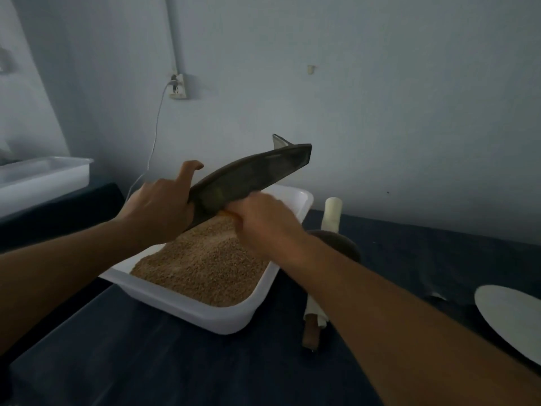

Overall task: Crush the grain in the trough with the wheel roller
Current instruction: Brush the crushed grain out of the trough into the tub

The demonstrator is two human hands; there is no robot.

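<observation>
A dark, boat-shaped metal trough (257, 171) is held tilted in the air above a white tub (205, 315) of brown grain (205, 259), its far end raised. My left hand (159, 206) grips the trough's lower end, one finger lifted. My right hand (263, 221), blurred, holds a small orange object against the trough's low underside. The inside of the trough is hidden. The wheel roller (342, 244), a dark disc on a wooden axle wrapped in white cloth, lies on the table right of the tub, partly behind my right forearm.
The table has a dark cloth. A white plate (509, 315) lies at the right edge. Another white tub (44, 174) stands at the far left. A wall socket (178, 87) with a white cable hangs behind the tub.
</observation>
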